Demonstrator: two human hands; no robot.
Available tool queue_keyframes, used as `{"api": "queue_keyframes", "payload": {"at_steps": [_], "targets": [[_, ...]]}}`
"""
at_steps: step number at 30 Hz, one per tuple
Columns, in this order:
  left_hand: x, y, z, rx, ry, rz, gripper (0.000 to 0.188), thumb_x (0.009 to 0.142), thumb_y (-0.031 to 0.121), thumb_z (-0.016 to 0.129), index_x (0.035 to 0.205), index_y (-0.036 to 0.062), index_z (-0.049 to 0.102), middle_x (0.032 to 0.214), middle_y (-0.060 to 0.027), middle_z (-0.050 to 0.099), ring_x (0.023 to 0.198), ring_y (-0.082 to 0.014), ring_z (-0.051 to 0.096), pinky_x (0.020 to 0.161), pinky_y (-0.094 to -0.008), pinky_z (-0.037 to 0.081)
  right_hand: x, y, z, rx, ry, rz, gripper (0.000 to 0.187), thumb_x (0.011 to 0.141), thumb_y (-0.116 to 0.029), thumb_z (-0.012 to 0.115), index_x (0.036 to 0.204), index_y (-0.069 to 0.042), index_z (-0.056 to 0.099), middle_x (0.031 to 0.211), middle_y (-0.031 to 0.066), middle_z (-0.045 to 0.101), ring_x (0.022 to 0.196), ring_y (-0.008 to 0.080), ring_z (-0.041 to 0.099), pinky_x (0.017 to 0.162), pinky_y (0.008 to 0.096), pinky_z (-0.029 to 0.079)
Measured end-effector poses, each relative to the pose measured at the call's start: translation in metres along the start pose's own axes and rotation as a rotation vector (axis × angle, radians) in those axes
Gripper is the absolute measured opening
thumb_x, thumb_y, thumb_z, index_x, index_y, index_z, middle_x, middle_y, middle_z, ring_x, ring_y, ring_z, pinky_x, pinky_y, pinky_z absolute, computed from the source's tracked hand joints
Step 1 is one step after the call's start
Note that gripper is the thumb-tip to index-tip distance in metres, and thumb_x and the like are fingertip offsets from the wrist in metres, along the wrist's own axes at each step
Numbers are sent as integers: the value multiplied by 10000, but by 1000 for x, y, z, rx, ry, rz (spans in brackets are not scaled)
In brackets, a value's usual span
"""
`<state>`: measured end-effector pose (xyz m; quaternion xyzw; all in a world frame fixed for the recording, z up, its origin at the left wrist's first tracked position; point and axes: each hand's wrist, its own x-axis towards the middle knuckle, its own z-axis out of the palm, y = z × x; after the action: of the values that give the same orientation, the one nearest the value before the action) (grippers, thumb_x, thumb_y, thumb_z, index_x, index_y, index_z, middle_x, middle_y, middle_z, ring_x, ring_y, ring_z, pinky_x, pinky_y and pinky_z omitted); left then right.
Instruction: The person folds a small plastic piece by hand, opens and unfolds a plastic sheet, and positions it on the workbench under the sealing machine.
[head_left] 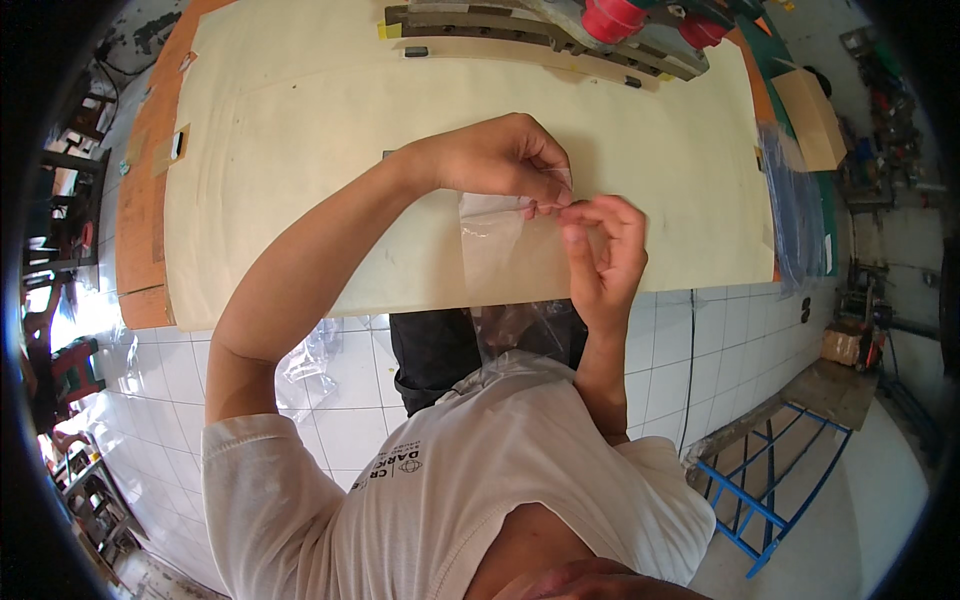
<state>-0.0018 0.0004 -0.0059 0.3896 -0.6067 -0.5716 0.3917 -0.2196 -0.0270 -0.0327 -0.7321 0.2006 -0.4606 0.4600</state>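
Observation:
A clear plastic bag or sheet (490, 255) lies at the front edge of the paper-covered table, and its lower part hangs over toward my lap. My left hand (505, 160) is bent inward over the upper edge of the plastic, fingertips pinched on it. From the right, my right hand (610, 245) meets it, thumb and fingers drawn together at the plastic's upper right corner. The fingertips of both hands nearly touch. Part of the plastic's upper edge is hidden behind my left hand.
Cream paper (290, 130) covers the wooden table. Along the far edge runs a metal bar (480, 30) with red parts (612, 18) above. An open cardboard box (808, 118) and clear plastic sheets (795, 215) are at the right. Crumpled plastic (308, 365) lies on the tiled floor, and a blue metal frame (770, 490) stands lower right.

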Motion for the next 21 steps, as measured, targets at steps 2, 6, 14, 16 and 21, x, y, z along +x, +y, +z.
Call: {"api": "queue_keyframes", "payload": {"at_steps": [2, 6, 14, 16, 21], "targets": [[-2, 1, -1, -17, -22, -58, 148, 905, 81, 613, 904, -51, 678, 798, -64, 668, 759, -117, 613, 683, -266, 503, 3, 0, -6, -265, -184, -44, 340, 898, -131, 672, 1140, 27, 493, 914, 144, 674, 857, 206, 665, 798, 324, 512], [0, -1, 0, 29, -8, 10, 151, 907, 84, 611, 902, -51, 678, 788, -64, 667, 743, -116, 613, 678, -266, 503, -1, 2, -1, -89, -69, 2, 362, 897, -126, 673, 1160, 27, 476, 911, 143, 676, 854, 207, 665, 803, 326, 510], [0, 1, 0, 1, 1, 8, 158, 899, 101, 625, 891, -48, 680, 771, -65, 665, 703, -112, 605, 661, -257, 496, 1, -4, 3, -81, -33, 3, 294, 890, -113, 677, 1105, 17, 525, 897, 132, 679, 840, 199, 665, 791, 317, 513], [-1, 2, 0, 5, -9, -2, 165, 900, 106, 627, 895, -50, 680, 773, -66, 666, 703, -113, 605, 660, -259, 497, 2, -1, -2, -149, -91, -18, 283, 887, -119, 681, 1089, 15, 535, 900, 132, 680, 841, 200, 667, 788, 316, 514], [0, -1, -1, 12, -2, 7, 173, 901, 112, 634, 910, -54, 685, 782, -66, 670, 702, -116, 605, 659, -260, 498, 1, -2, 1, -89, -44, 25, 256, 881, -134, 691, 1045, 14, 562, 905, 126, 682, 840, 201, 672, 782, 313, 518]]}}
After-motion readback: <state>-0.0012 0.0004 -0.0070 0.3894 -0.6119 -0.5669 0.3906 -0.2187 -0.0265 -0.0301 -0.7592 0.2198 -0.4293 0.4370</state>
